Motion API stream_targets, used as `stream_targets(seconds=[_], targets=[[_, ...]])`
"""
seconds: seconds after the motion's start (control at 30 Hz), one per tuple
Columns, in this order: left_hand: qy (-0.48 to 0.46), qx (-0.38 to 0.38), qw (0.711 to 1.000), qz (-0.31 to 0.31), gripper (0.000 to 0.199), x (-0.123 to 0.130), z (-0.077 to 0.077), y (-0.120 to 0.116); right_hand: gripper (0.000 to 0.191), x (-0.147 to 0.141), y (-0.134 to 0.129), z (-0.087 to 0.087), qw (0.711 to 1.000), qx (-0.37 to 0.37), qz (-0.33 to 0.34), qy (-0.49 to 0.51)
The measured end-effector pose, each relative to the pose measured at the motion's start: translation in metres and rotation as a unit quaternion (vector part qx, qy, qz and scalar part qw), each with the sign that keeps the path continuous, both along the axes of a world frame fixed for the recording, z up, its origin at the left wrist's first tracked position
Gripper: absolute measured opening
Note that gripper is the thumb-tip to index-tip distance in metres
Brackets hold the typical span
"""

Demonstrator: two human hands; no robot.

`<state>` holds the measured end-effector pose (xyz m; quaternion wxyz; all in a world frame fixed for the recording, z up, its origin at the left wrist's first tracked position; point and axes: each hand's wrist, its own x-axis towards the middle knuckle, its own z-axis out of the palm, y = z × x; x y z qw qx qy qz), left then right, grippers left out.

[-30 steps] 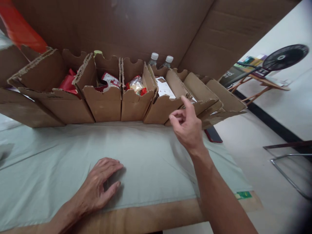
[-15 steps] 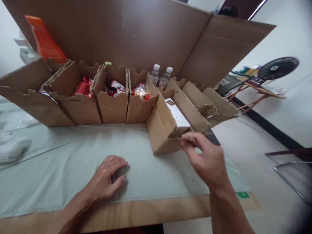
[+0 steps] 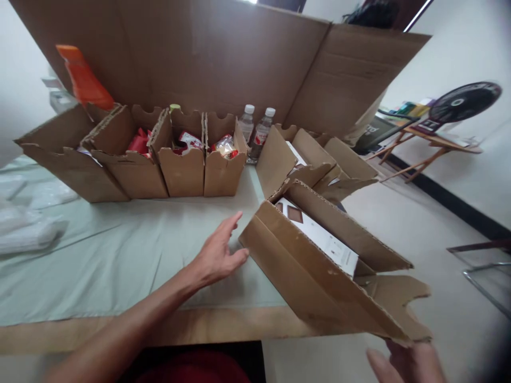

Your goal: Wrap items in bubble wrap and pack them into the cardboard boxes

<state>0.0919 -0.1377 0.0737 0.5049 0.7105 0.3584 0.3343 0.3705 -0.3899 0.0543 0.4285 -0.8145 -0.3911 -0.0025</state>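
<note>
An open-topped cardboard box (image 3: pixel 307 260) lies slantwise over the table's front edge, its near end beyond the edge. Inside it is a white carton (image 3: pixel 319 234) with a brown window near one end. At the bottom right, my right hand (image 3: pixel 407 364) grips the box's near end from below; some of its fingers are hidden under the cardboard. My left hand (image 3: pixel 221 255) is open, thumb and fingers apart, just left of the box's far corner and above the cloth. It holds nothing.
Several cardboard bins (image 3: pixel 186 170) with packets stand in a row at the back left. Two bottles (image 3: pixel 259 135) are beside them, and more bins (image 3: pixel 295 154) stand behind the pulled box. Clear plastic packaging (image 3: pixel 27 229) lies left. A fan (image 3: pixel 459 103) stands at the right.
My right hand has pulled the box with the white carton out of the right-hand row, toward me and to the right. My left hand has moved right and forward, close to the box.
</note>
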Motion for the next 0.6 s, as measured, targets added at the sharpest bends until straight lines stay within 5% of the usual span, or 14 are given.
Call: stream_targets(seconds=[0.1, 0.17, 0.27, 0.4, 0.5, 0.6], targets=[[-0.031, -0.003, 0.999, -0.009, 0.078, 0.023, -0.008, 0.004, 0.054, -0.005, 0.022, -0.006, 0.996, -0.073, 0.02, -0.038], [-0.045, -0.002, 0.998, 0.033, 0.071, 0.018, -0.013, -0.002, 0.047, -0.015, 0.044, -0.003, 0.994, -0.079, 0.038, -0.067], [-0.068, 0.001, 0.986, 0.149, 0.062, -0.018, -0.018, -0.016, 0.045, -0.041, 0.092, 0.007, 0.993, -0.021, 0.091, -0.076], [-0.077, 0.024, 0.952, 0.295, 0.061, -0.077, -0.023, -0.012, 0.046, -0.086, 0.186, 0.02, 0.963, 0.04, 0.265, 0.015], [-0.075, 0.047, 0.935, 0.342, 0.065, -0.102, -0.035, 0.009, 0.044, -0.112, 0.25, 0.015, 0.933, 0.051, 0.348, 0.081], [-0.069, 0.042, 0.931, 0.355, 0.071, -0.105, -0.05, 0.024, 0.041, -0.126, 0.28, -0.004, 0.929, 0.036, 0.349, 0.116]])
